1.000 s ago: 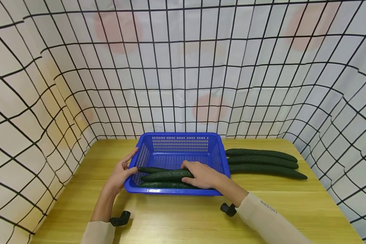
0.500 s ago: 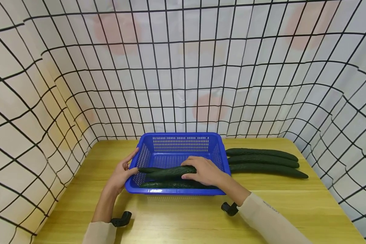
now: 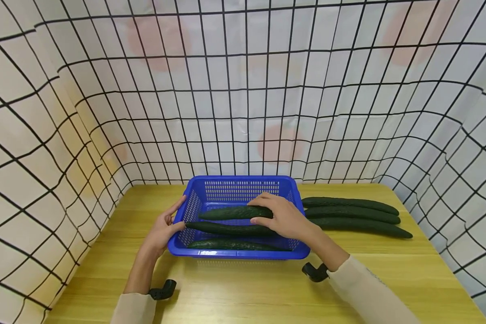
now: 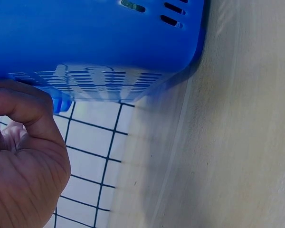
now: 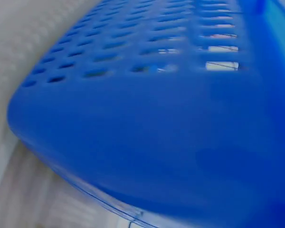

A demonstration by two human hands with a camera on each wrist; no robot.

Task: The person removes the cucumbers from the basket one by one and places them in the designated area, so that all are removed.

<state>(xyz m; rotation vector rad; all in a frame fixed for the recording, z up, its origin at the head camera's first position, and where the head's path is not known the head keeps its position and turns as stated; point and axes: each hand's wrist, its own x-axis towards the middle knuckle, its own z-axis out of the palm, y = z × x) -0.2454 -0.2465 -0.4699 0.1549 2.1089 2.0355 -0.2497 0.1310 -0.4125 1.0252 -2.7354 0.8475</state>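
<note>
A blue plastic basket point(image 3: 239, 255) stands on the wooden table in the head view. My left hand point(image 3: 160, 230) grips its left rim, thumb at the inner edge and fingers outside; in the left wrist view the curled left hand point(image 4: 28, 156) is at the basket's wall point(image 4: 109, 38). Inside the basket, my right hand point(image 3: 285, 217) holds the right end of a dark green cucumber point(image 3: 231, 213). In front of it lie a middle cucumber point(image 3: 227, 228) and a front cucumber point(image 3: 235, 244). The basket's side point(image 5: 133, 128) fills the right wrist view, hiding the right hand.
Right of the basket, three long cucumbers point(image 3: 352, 215) lie side by side on the table point(image 3: 247, 288), their left ends at the basket's wall. A white backdrop with black grid lines point(image 3: 243, 103) encloses the back and both sides.
My right hand has moved the cucumber it holds toward the back of the basket, away from the other two, uncovering the middle one. My left hand has stayed on the rim.
</note>
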